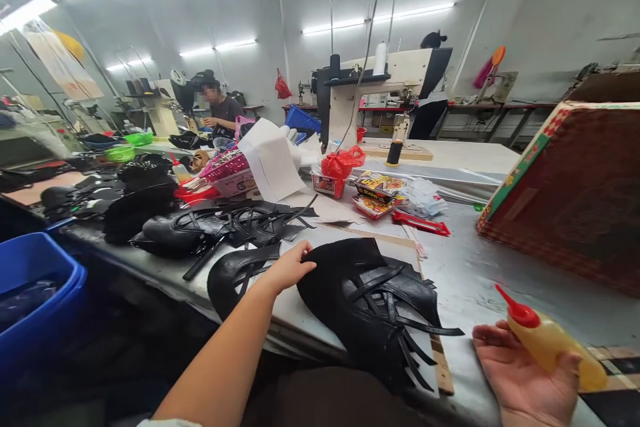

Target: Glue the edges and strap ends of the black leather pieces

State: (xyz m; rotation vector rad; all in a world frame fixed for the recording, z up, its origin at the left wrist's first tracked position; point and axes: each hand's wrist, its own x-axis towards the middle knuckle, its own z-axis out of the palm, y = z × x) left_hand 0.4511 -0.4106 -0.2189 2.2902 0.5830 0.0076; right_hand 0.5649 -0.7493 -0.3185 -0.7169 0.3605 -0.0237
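Observation:
My left hand (290,269) is closed with thumb and fingers at the left edge of a black shoe upper (345,280), part of a strappy leather pile at the table's front edge. Another curved black upper (225,277) lies partly under my left forearm. Low on the right, my right hand (530,370) is turned palm up. Between its thumb and fingers rests a squeeze bottle (560,347) of yellowish liquid with a red nozzle pointing up and left. A wooden strip (443,370) shows beside the pile.
More black uppers (175,227) are heaped to the left, above a blue bin (40,280). Food packs (377,193) and a red cutter (421,223) lie behind. A large box (565,193) stands right, a sewing machine (345,107) behind. Two people (225,110) are farther back.

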